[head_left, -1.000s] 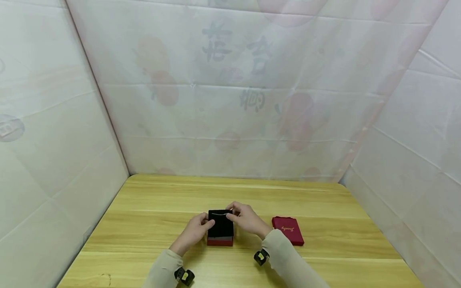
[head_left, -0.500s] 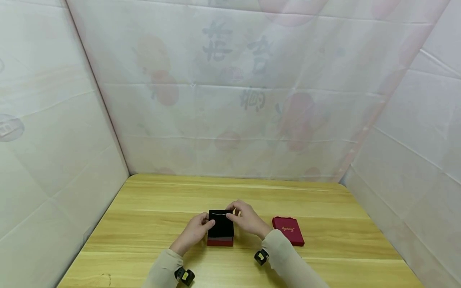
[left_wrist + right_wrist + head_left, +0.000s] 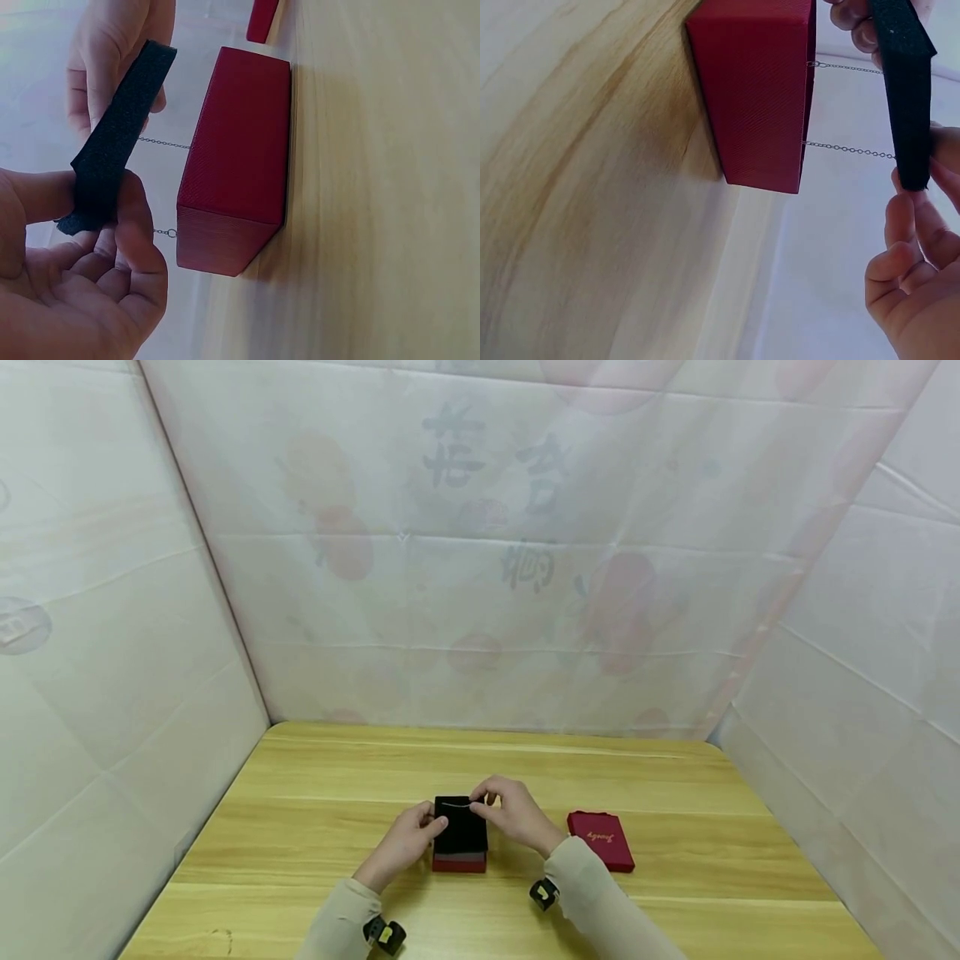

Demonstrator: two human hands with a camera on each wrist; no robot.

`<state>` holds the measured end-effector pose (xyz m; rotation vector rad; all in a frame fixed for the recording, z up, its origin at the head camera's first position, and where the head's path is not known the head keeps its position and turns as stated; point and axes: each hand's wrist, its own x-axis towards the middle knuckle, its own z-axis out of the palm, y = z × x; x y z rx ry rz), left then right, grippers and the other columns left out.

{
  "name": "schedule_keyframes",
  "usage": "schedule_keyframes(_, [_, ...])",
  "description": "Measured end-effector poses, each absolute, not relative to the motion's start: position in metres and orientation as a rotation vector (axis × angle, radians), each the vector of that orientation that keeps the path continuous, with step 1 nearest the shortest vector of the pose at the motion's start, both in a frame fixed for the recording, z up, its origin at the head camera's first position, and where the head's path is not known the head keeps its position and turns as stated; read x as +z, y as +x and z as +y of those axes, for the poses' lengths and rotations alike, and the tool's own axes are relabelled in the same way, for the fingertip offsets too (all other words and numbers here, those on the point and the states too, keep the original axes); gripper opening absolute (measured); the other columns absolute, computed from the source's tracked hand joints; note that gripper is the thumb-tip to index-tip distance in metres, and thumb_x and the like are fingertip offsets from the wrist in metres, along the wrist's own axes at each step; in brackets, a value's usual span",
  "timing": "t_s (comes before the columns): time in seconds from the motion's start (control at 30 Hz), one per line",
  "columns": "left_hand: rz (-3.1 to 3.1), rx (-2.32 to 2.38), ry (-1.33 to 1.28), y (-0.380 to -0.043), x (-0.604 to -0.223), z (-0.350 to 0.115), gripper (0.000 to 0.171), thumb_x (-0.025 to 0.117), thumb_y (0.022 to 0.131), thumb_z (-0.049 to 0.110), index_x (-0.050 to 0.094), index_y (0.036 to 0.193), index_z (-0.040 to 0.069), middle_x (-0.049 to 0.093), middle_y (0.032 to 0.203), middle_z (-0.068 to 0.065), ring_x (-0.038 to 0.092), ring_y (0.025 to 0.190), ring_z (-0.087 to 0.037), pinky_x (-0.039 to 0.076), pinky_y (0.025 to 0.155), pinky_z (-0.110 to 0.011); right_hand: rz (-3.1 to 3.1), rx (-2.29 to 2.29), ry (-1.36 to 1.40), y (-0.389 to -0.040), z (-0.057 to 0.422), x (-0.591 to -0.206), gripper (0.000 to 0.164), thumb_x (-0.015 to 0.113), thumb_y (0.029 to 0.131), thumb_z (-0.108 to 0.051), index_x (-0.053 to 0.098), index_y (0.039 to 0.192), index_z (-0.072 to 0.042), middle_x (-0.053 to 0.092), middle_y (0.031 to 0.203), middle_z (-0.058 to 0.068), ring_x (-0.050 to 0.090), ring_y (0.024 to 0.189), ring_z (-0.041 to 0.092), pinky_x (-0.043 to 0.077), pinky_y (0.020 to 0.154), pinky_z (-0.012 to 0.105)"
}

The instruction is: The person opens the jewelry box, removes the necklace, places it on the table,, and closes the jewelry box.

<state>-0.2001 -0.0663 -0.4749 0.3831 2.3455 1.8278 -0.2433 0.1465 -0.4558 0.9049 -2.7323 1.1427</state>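
A black jewelry box insert (image 3: pixel 461 837) is lifted above an open red box (image 3: pixel 459 865). My left hand (image 3: pixel 405 842) pinches its left side, thumb on top and fingers underneath. At the far right corner, my right hand (image 3: pixel 516 818) pinches the insert between thumb and fingers. A thin silver chain (image 3: pixel 454 805) runs across the top of the insert near its far edge. Seen from the left wrist, two strands of the chain (image 3: pixel 166 142) hang from the insert into the red box (image 3: pixel 236 135). The right wrist view shows the insert (image 3: pixel 906 97) edge-on and apart from the box.
A red lid (image 3: pixel 602 842) with gold lettering lies on the table beside the right forearm. The wooden table (image 3: pixel 300 777) is bounded by pale printed cloth (image 3: pixel 465 610) at the back and both sides. Each wrist wears a small black camera.
Both hands keep their grip on the insert and stay almost in place. The insert and the chain on it have shifted only very slightly. Box and lid have not moved.
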Motion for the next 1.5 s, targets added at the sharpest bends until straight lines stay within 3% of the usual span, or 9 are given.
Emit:
schedule_keyframes(0.33, [2.340, 1.803, 0.391, -0.204, -0.480, -0.068, 0.021, 0.052, 0.098, 0.018, 0.052, 0.087, 0.001, 0.049, 0.074, -0.003, 0.044, 0.064, -0.014, 0.038, 0.056, -0.025, -2.777, 1.090, 0.888, -0.244, 0.147, -0.456, 0.006, 0.058, 0.095, -0.022, 0.063, 0.093, -0.021, 0.056, 0.091, -0.011, 0.052, 0.082, 0.009, 0.047, 0.070, 0.027])
schedule_keyframes(0.87, [2.341, 1.800, 0.361, -0.199, -0.475, -0.067, 0.019, 0.052, 0.098, 0.018, 0.053, 0.089, 0.001, 0.051, 0.078, -0.005, 0.046, 0.069, -0.017, 0.040, 0.059, -0.028, -2.760, 1.082, 0.792, -0.250, 0.153, -0.456, 0.007, 0.058, 0.095, -0.016, 0.065, 0.095, -0.012, 0.061, 0.083, -0.008, 0.050, 0.066, 0.009, 0.045, 0.059, 0.024])
schedule_keyframes(1.07, [2.351, 1.795, 0.362, -0.200, -0.472, -0.067, 0.020, 0.053, 0.098, 0.018, 0.052, 0.086, 0.002, 0.049, 0.075, -0.004, 0.046, 0.067, -0.017, 0.040, 0.058, -0.028, -2.758, 1.102, 0.775, -0.253, 0.158, -0.453, 0.009, 0.059, 0.095, -0.014, 0.065, 0.101, -0.013, 0.065, 0.087, 0.001, 0.054, 0.070, 0.008, 0.047, 0.062, 0.025])
schedule_keyframes(1.2, [2.340, 1.790, 0.366, -0.200, -0.477, -0.068, 0.022, 0.054, 0.097, 0.020, 0.052, 0.085, 0.002, 0.049, 0.075, -0.004, 0.046, 0.067, -0.016, 0.040, 0.058, -0.029, -2.765, 1.085, 0.782, -0.251, 0.159, -0.454, 0.012, 0.059, 0.095, -0.013, 0.066, 0.104, -0.013, 0.064, 0.087, -0.003, 0.055, 0.071, 0.007, 0.047, 0.062, 0.025])
schedule_keyframes(1.5, [2.314, 1.803, 0.358, -0.199, -0.477, -0.068, 0.023, 0.053, 0.098, 0.022, 0.051, 0.086, 0.003, 0.047, 0.075, -0.003, 0.045, 0.067, -0.016, 0.040, 0.059, -0.029, -2.757, 1.053, 0.772, -0.249, 0.161, -0.451, 0.017, 0.057, 0.096, -0.011, 0.069, 0.107, -0.011, 0.066, 0.099, 0.005, 0.055, 0.077, 0.009, 0.048, 0.066, 0.028])
